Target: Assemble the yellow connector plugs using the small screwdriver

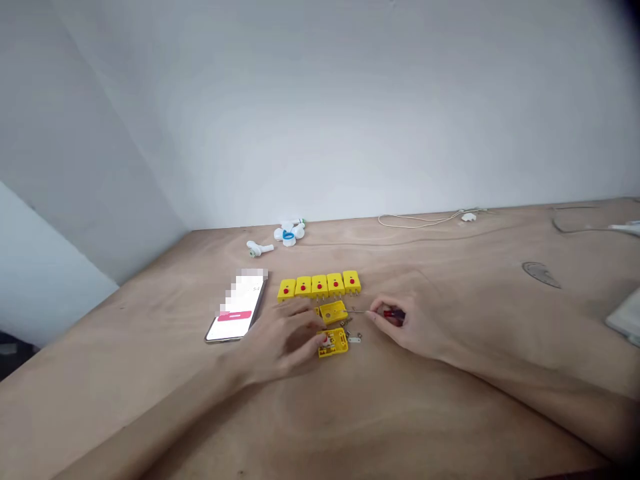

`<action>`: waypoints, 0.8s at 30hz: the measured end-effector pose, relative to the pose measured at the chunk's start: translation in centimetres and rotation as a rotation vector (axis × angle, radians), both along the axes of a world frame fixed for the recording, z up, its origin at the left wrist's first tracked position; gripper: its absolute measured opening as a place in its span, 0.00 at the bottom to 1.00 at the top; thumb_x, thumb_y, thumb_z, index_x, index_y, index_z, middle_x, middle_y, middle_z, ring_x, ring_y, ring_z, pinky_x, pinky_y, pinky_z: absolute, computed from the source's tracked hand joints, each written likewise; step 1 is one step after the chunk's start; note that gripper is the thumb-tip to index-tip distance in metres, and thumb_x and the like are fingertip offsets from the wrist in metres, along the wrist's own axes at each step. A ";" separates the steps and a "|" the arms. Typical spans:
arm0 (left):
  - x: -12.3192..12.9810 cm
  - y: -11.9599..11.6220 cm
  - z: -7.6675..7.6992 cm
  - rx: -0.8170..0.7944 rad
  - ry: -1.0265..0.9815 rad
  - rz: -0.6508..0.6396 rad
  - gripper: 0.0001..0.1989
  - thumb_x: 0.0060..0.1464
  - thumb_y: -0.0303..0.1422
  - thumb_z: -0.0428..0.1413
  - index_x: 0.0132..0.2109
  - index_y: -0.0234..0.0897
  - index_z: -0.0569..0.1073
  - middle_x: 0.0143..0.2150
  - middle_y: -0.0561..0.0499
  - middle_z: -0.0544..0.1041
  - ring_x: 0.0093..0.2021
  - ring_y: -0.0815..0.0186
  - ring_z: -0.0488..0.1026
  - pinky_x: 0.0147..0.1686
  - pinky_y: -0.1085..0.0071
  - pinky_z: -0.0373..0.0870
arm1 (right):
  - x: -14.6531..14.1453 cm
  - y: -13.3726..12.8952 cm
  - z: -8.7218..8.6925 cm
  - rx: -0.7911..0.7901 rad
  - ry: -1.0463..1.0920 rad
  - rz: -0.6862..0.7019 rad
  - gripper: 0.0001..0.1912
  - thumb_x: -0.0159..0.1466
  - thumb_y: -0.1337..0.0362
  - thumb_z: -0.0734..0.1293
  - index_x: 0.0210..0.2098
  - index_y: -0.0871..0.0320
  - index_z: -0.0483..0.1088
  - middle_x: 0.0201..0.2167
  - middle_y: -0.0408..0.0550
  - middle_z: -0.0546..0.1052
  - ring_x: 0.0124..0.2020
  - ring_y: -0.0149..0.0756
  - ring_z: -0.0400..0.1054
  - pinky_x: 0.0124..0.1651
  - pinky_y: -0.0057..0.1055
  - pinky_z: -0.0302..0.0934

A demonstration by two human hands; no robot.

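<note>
Yellow casing half (pixel 342 342) on the counter (pixel 325 413) is best steadied flat by the left hand (pixel 280 333) — can't be told if its fingers pinch — while the screwdriver (pixel 397 316), gripped in the right hand (pixel 413 330), should be steered clear of loose metal bits (pixel 355 340).

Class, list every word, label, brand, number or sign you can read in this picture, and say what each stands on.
"54": on the phone screen, faint; pixelation covers the area to its left.
Red bar on that screen: pale marks, too blurred to read.
Row of five yellow cases: no readable text.
Open yellow case halves: no readable text.
No brand name can be read anywhere.
</note>
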State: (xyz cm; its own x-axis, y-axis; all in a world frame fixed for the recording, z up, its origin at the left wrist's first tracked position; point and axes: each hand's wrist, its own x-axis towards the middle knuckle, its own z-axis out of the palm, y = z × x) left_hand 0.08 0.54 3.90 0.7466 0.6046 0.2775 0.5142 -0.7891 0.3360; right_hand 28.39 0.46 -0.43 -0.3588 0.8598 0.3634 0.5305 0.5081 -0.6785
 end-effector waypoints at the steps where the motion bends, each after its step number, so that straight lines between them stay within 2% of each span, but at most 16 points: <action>1: -0.1 0.0 -0.2 0.004 0.004 0.000 0.11 0.66 0.38 0.51 0.43 0.38 0.77 0.40 0.45 0.77 0.41 0.57 0.74 0.41 0.64 0.71 | 0.0 0.1 0.0 0.000 0.017 -0.004 0.13 0.69 0.56 0.64 0.33 0.56 0.71 0.21 0.41 0.71 0.20 0.31 0.60 0.24 0.28 0.53; 5: -0.2 -0.1 -0.9 0.024 0.005 0.006 0.13 0.58 0.43 0.60 0.42 0.38 0.74 0.44 0.45 0.79 0.44 0.55 0.76 0.44 0.61 0.72 | 0.0 0.4 -0.1 0.003 0.083 -0.015 0.09 0.70 0.57 0.62 0.39 0.55 0.68 0.21 0.39 0.70 0.21 0.31 0.62 0.26 0.28 0.55; 8: -0.3 -0.2 -1.2 0.057 -0.005 0.022 0.14 0.55 0.43 0.62 0.40 0.38 0.73 0.41 0.46 0.79 0.41 0.55 0.76 0.40 0.62 0.72 | 0.1 0.7 -0.3 -0.024 0.148 -0.029 0.10 0.71 0.55 0.61 0.41 0.55 0.66 0.22 0.39 0.70 0.23 0.33 0.65 0.28 0.29 0.57; 12: -0.6 -0.3 -1.0 0.072 -0.022 0.039 0.10 0.56 0.40 0.60 0.37 0.38 0.71 0.36 0.48 0.77 0.35 0.59 0.75 0.35 0.66 0.71 | 0.4 1.0 -0.5 -0.130 0.227 -0.034 0.12 0.71 0.53 0.61 0.44 0.55 0.65 0.22 0.39 0.72 0.24 0.33 0.67 0.28 0.29 0.58; 16: -1.1 -0.3 -0.7 0.043 -0.015 -0.032 0.03 0.57 0.31 0.55 0.36 0.38 0.72 0.34 0.49 0.77 0.34 0.61 0.74 0.36 0.66 0.71 | 0.5 1.2 -0.4 -0.201 0.270 -0.093 0.15 0.69 0.50 0.64 0.41 0.56 0.67 0.24 0.41 0.77 0.25 0.34 0.70 0.30 0.30 0.61; 20: -1.1 -0.4 -0.6 0.035 -0.044 -0.102 0.04 0.58 0.28 0.54 0.36 0.38 0.73 0.34 0.49 0.77 0.35 0.62 0.74 0.37 0.67 0.71 | 0.5 1.5 -0.3 -0.238 0.296 -0.108 0.17 0.65 0.49 0.67 0.37 0.57 0.72 0.26 0.44 0.79 0.29 0.37 0.74 0.34 0.32 0.66; 24: -0.7 -0.5 -0.9 0.026 -0.039 -0.101 0.08 0.61 0.28 0.53 0.33 0.37 0.73 0.31 0.50 0.76 0.32 0.64 0.72 0.33 0.70 0.69 | 0.6 1.3 -0.3 -0.240 0.302 -0.058 0.15 0.65 0.50 0.68 0.37 0.57 0.75 0.30 0.46 0.80 0.33 0.40 0.77 0.38 0.35 0.71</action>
